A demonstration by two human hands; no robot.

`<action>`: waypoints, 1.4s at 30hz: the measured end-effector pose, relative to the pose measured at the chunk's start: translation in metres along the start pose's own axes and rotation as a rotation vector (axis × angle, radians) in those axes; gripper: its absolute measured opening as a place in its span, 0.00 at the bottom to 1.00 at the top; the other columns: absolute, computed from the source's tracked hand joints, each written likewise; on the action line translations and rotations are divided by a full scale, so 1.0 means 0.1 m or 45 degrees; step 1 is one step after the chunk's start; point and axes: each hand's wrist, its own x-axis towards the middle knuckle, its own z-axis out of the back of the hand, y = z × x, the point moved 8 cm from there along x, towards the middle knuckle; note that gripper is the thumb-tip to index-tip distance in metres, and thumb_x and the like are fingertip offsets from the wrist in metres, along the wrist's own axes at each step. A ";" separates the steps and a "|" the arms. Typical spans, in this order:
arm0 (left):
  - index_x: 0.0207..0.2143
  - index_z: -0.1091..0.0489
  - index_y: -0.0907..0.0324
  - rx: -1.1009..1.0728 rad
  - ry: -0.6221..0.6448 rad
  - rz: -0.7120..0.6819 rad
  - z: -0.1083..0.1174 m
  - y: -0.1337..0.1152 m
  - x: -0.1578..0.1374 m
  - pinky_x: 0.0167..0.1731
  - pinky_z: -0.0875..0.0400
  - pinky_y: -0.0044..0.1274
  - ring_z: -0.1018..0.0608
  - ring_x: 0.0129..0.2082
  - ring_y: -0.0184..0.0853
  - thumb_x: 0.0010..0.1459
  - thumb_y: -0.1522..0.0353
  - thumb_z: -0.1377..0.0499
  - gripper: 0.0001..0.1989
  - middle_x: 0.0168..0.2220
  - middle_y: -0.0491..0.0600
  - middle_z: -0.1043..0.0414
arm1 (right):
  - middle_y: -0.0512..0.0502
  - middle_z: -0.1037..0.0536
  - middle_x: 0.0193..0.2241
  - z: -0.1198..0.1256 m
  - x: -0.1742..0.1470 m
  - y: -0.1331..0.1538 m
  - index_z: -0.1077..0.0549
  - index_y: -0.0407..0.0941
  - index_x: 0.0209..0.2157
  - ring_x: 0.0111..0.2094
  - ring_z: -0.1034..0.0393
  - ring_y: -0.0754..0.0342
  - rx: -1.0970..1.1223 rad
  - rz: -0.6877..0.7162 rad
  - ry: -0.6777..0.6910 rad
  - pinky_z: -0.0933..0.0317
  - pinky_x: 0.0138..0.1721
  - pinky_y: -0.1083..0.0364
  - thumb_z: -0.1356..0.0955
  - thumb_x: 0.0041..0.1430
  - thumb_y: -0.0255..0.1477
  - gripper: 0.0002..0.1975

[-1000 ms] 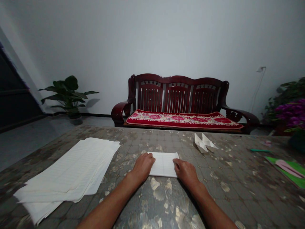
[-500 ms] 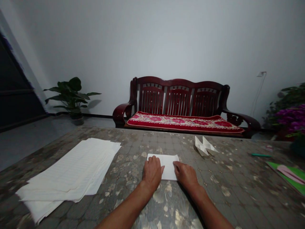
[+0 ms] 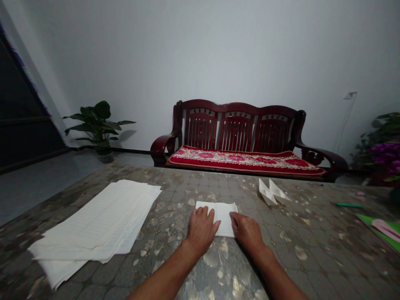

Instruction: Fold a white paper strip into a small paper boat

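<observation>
A folded sheet of white paper (image 3: 224, 221) lies flat on the table in front of me. My left hand (image 3: 201, 227) rests on its left part, fingers spread and the thumb reaching over the paper. At the right edge my right hand (image 3: 248, 230) is closed, its thumb and curled index finger gripping that edge. Beyond and to the right stands a folded white paper shape (image 3: 271, 192) with two upright points, apart from both hands.
A stack of written sheets (image 3: 100, 225) covers the table's left side. To the right lie a green pen (image 3: 349, 205) and a green sheet (image 3: 368, 223) with a pink piece (image 3: 386, 229) on it. Behind the patterned table (image 3: 175, 258) stands a wooden bench (image 3: 237, 133).
My left hand's fingers have spread a little on the paper. My right hand stays at the right edge. The view has turned slightly left.
</observation>
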 end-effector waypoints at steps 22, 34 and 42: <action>0.61 0.34 0.56 -0.002 0.057 -0.103 -0.20 -0.03 -0.02 0.63 0.42 0.39 0.35 0.64 0.47 0.68 0.60 0.47 0.22 0.63 0.55 0.35 | 0.44 0.19 0.45 -0.10 0.04 -0.02 0.27 0.51 0.52 0.43 0.23 0.49 -0.008 0.030 0.013 0.40 0.37 0.57 0.39 0.66 0.28 0.16; 0.62 0.35 0.55 -0.048 0.050 -0.125 -0.16 -0.02 -0.03 0.64 0.43 0.42 0.37 0.66 0.48 0.67 0.57 0.47 0.24 0.65 0.56 0.38 | 0.44 0.19 0.47 -0.06 0.03 -0.01 0.27 0.52 0.53 0.44 0.23 0.48 0.000 0.003 0.037 0.39 0.37 0.56 0.38 0.64 0.27 0.18; 0.65 0.40 0.55 -0.093 0.119 -0.127 -0.28 0.03 -0.06 0.67 0.50 0.42 0.44 0.69 0.46 0.69 0.56 0.51 0.26 0.69 0.55 0.46 | 0.44 0.19 0.46 -0.04 0.02 -0.02 0.28 0.52 0.54 0.43 0.23 0.48 0.016 0.006 0.019 0.38 0.37 0.56 0.40 0.67 0.29 0.18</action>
